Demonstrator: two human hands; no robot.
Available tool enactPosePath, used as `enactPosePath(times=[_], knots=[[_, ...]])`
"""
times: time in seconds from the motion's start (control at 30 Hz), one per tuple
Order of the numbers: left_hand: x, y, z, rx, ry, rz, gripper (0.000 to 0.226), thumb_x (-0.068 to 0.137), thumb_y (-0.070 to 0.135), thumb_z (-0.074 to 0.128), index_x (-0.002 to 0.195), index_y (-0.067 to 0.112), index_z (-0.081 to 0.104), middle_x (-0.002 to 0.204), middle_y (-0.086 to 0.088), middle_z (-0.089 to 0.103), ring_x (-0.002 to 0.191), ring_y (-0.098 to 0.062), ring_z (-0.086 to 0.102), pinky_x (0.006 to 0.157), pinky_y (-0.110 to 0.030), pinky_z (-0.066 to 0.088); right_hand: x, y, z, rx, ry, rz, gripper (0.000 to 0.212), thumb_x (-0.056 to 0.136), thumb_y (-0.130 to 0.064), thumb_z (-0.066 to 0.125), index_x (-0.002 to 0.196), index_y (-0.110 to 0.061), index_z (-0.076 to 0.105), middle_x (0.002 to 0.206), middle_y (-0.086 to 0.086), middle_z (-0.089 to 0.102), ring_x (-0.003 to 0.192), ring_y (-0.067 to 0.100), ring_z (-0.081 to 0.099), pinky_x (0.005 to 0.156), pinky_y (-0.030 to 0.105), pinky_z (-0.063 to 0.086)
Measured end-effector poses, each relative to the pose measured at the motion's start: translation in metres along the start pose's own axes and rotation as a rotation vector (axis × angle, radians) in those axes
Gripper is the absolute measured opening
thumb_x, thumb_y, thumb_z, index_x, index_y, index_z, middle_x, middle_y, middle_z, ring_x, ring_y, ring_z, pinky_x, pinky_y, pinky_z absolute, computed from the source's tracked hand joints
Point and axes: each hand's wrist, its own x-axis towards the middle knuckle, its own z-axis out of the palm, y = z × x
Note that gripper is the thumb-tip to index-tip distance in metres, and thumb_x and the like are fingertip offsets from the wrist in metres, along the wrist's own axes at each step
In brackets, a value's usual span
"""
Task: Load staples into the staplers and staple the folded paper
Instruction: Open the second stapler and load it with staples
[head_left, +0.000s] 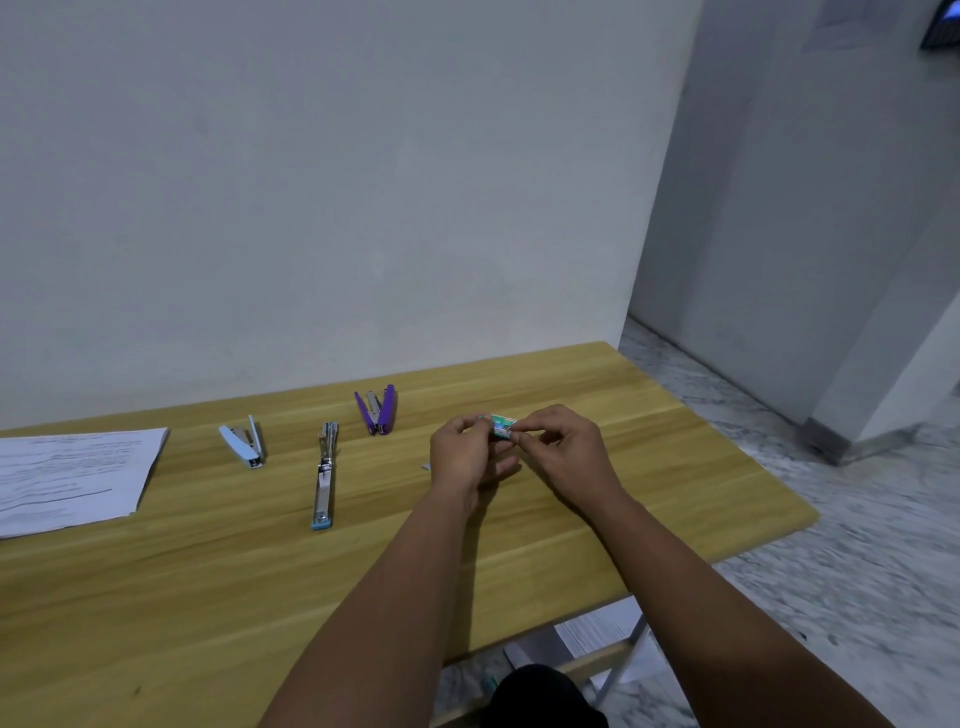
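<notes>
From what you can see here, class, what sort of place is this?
Probably a plain indoor room set up as a simple workspace: a wooden table against a bare wall, a marble-patterned floor, staplers and printed paper laid out.

Matt wood-grain table (519, 545) (smooth), shiny metal stapler (324, 475)

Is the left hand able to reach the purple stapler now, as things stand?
Probably yes, but not at once. The purple stapler lies open on the table, just beyond and left of the left hand, with nothing between. However, both hands are busy holding the small staple box.
</notes>
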Motion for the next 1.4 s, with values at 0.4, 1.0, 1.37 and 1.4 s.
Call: enactPosePath(times=[0.4, 1.0, 1.37, 1.4], knots=[[0.004, 0.003, 0.002, 0.114, -0.062, -0.052, 0.025, 0.104, 0.006, 0.052, 0.122, 0.009, 0.068, 0.1, -0.019, 0.075, 0.076, -0.024, 0.073, 0.066, -0.04, 0.065, 0.007, -0.021, -0.018, 0.117, -0.164, 0.251, 0.017, 0.087, -0.018, 0.086, 0.103, -0.021, 0.082, 0.075, 0.008, 0.079, 0.06, 0.02, 0.07, 0.056, 0.029, 0.054], [0.017, 0.071, -0.09, 1.716, 0.495, 0.927, 0.042, 0.087, 0.033, 0.066, 0.126, 0.017, 0.061, 0.112, -0.01, 0.057, 0.102, -0.034, 0.051, 0.08, -0.044, 0.041, 0.02, -0.017, -0.024, -0.751, -0.256, 0.361, 0.018, 0.083, -0.023, 0.069, 0.079, -0.007, 0.075, 0.076, 0.005, 0.072, 0.075, 0.024, 0.069, 0.067, 0.038, 0.058], [-0.001, 0.072, -0.168, 1.576, 0.42, 0.453, 0.028, 0.098, 0.038, 0.053, 0.118, 0.019, 0.055, 0.117, -0.005, 0.059, 0.103, -0.028, 0.06, 0.073, -0.037, 0.05, 0.012, -0.049, 0.008, -0.519, -0.143, 0.354, 0.016, 0.09, -0.017, 0.062, 0.075, -0.019, 0.067, 0.075, -0.001, 0.071, 0.069, 0.019, 0.068, 0.06, 0.034, 0.056], [-0.001, 0.071, -0.171, 1.569, 0.406, 0.465, 0.021, 0.1, 0.035, 0.052, 0.112, 0.019, 0.056, 0.11, -0.003, 0.062, 0.096, -0.026, 0.062, 0.071, -0.036, 0.051, 0.011, -0.054, 0.015, -0.408, -0.136, 0.357, 0.016, 0.089, -0.012, 0.065, 0.073, -0.015, 0.067, 0.072, -0.001, 0.071, 0.064, 0.017, 0.067, 0.056, 0.03, 0.053]])
